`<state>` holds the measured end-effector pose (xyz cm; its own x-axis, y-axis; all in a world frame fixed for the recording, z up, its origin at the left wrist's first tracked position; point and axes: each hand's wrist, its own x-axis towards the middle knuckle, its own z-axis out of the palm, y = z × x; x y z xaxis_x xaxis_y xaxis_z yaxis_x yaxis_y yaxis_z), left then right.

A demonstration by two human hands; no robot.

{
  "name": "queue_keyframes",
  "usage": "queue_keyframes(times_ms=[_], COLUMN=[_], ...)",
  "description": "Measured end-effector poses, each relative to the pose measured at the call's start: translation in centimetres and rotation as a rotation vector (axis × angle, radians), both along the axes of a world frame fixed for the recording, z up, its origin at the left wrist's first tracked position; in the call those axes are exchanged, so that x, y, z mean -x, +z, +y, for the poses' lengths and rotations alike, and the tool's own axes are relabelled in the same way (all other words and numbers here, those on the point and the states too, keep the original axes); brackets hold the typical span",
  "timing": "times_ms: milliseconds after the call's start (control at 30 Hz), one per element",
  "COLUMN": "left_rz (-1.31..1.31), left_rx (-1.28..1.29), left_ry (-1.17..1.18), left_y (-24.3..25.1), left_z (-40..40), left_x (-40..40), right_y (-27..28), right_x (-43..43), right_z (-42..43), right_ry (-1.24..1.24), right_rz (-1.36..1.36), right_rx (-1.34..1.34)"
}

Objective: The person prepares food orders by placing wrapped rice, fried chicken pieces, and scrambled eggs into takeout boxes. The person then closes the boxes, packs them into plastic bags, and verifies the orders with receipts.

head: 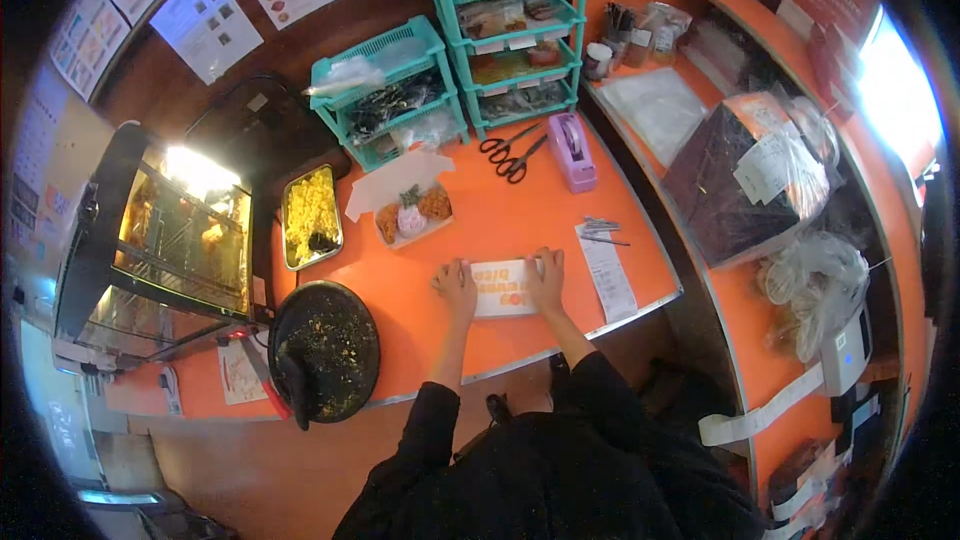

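A shut white cardboard food box (499,290) with orange lettering lies on the orange counter (405,292) in front of me. My left hand (456,289) grips its left end, and my right hand (549,279) grips the right end, fingers over the lid. Farther back and to the left is an open paper food box (415,238). It contains two breaded fried pieces, a pink-white item between them and a dark green garnish. To the right of my right hand lies a long paper slip (609,274) bearing print, with several thin metallic strips (601,225) on it.
Left are a steel tray of yellow crumbly food (309,214), a black round pan (330,352), a red-handled knife (266,379) and a lit glass display warmer (184,240). Behind stand teal basket racks (517,45), scissors (514,157) and a purple tape dispenser (574,154). A wrapped package (739,172) sits right.
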<state>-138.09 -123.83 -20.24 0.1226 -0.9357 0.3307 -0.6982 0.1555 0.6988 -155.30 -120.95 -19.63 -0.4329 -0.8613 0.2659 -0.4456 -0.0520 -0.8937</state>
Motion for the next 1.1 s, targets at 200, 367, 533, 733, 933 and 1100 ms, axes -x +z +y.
queue_keyframes(times_ms=[200, 367, 533, 733, 933, 1100], left_rz=[0.313, 1.008, 0.517, -0.377, -0.417, -0.452], left_rx=[-0.047, -0.35, -0.089, -0.025, -0.082, -0.083], left_ry=[0.048, -0.166, -0.264, 0.09, -0.318, -0.776], left_y=[-3.7, -3.1, -1.7, 1.7, 5.0, 4.6], left_z=[-1.9, -1.8, -1.1, 5.0, 6.8, 7.8], left_x=[-1.1, -1.9, -0.8, 8.8, 7.0, 4.0], right_y=[-2.3, -1.9, -3.4, -2.4, -1.5, 2.5], right_x=[-0.3, -0.2, 0.2, -1.7, 6.3, 15.4], right_z=[-1.0, -1.4, -1.7, 2.2, 0.1, -11.8], right_ry=[-0.032, 0.148, 0.187, -0.241, -0.221, -0.271], right_rz=[0.041, -0.508, -0.419, -0.241, -0.006, 0.28], right_rx=[0.145, 0.023, -0.119, -0.093, -0.33, -0.097])
